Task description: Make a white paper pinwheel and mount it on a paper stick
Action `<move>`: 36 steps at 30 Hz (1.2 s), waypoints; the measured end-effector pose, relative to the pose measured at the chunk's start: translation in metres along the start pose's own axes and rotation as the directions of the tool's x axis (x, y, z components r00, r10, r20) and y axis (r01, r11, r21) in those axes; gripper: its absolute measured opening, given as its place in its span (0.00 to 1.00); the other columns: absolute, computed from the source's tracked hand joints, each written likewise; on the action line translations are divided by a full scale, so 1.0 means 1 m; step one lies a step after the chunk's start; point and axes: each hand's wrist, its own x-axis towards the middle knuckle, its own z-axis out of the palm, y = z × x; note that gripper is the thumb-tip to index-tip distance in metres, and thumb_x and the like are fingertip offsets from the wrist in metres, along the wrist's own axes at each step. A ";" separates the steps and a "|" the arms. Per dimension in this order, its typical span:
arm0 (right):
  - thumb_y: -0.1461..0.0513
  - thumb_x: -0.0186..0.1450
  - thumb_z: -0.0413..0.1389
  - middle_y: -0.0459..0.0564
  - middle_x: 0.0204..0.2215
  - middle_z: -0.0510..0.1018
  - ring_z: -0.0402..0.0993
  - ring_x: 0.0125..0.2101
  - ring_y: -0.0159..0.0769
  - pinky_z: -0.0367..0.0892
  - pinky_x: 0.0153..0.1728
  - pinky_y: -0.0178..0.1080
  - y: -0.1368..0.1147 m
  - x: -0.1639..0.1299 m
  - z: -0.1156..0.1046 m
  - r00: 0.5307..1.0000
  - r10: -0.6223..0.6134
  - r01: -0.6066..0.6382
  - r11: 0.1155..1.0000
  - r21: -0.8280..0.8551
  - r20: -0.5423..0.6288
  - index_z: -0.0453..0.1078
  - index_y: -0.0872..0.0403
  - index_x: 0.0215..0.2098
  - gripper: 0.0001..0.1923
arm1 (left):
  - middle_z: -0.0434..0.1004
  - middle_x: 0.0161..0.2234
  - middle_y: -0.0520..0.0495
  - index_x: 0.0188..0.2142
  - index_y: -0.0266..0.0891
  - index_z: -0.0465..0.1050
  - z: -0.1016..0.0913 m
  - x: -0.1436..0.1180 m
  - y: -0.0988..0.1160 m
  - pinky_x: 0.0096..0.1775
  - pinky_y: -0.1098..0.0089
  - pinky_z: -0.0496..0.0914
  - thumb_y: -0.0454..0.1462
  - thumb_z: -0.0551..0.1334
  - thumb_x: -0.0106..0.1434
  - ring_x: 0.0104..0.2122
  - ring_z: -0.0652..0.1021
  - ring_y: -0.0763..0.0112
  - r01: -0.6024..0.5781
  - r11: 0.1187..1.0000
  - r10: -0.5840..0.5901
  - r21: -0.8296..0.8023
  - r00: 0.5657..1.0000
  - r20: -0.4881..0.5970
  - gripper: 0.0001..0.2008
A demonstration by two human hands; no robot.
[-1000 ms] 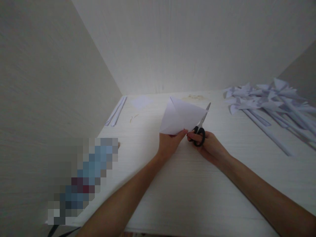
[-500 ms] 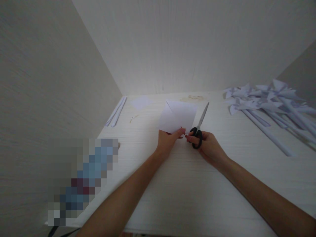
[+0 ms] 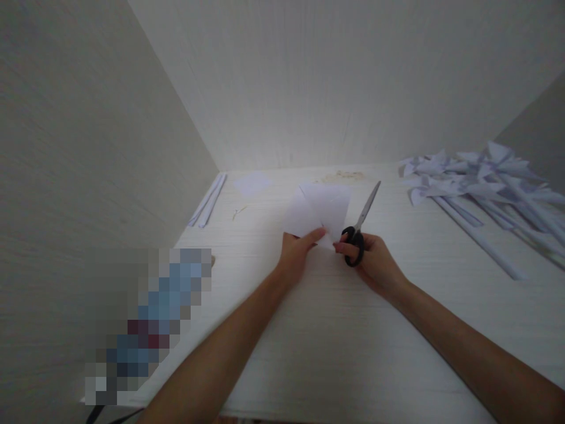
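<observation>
My left hand (image 3: 296, 252) grips the lower left part of a white sheet of paper (image 3: 320, 206), its thumb on top. A slit or crease line runs slantwise across the sheet from the upper left toward the bottom corner. My right hand (image 3: 375, 259) holds black-handled scissors (image 3: 354, 246), blades pointing up and away and looking closed together. The right fingertips are at the sheet's bottom corner; whether they pinch it is too small to tell.
Several white paper pinwheels (image 3: 468, 176) on paper sticks lie at the right. Rolled paper sticks (image 3: 210, 200) lie at the far left, beside another paper sheet (image 3: 253, 184). A small twisted tie or wire (image 3: 239, 212) is near them. Something blurred out (image 3: 163, 300) occupies the left edge.
My left hand has drawn slightly left, away from the right fingertips, and the paper's bottom corner now shows between them. The scissors have shifted a little to the right and tilted.
</observation>
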 end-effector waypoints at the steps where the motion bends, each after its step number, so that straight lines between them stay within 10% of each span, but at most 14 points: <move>1: 0.61 0.43 0.62 0.44 0.20 0.70 0.63 0.22 0.28 0.57 0.24 0.33 0.000 0.001 -0.001 1.000 -0.002 0.002 1.000 0.007 -0.005 0.69 0.56 0.22 0.09 | 0.77 0.31 0.46 0.26 0.36 0.73 -0.002 0.001 0.001 0.35 0.68 0.71 0.37 0.63 0.43 0.33 0.76 0.67 0.025 0.996 -0.025 -0.085 1.000 0.005 0.08; 9: 0.62 0.41 0.62 0.43 0.16 0.69 0.62 0.19 0.27 0.55 0.21 0.33 -0.004 0.008 -0.008 0.997 -0.030 0.031 0.999 0.019 -0.075 0.69 0.56 0.21 0.10 | 0.76 0.33 0.44 0.29 0.37 0.73 -0.019 0.016 0.012 0.34 0.68 0.72 0.43 0.58 0.50 0.33 0.76 0.65 0.179 0.919 -0.151 -0.352 0.983 0.105 0.13; 24: 0.63 0.43 0.62 0.41 0.17 0.67 0.55 0.15 0.20 0.48 0.13 0.27 -0.009 0.014 -0.005 0.975 -0.031 0.115 0.918 0.380 -0.220 0.67 0.56 0.19 0.08 | 0.75 0.27 0.47 0.29 0.33 0.71 -0.014 0.005 -0.003 0.26 0.72 0.69 0.37 0.68 0.40 0.24 0.73 0.72 -0.002 0.981 -0.009 0.196 0.998 0.055 0.15; 36: 0.55 0.48 0.59 0.42 0.16 0.66 0.58 0.18 0.25 0.54 0.19 0.32 0.001 0.002 0.002 0.984 -0.177 0.165 0.948 -0.270 -0.019 0.67 0.57 0.19 0.13 | 0.75 0.28 0.47 0.27 0.34 0.71 -0.006 0.006 -0.012 0.30 0.71 0.69 0.38 0.67 0.42 0.27 0.74 0.72 -0.083 0.993 0.080 0.082 0.996 0.030 0.12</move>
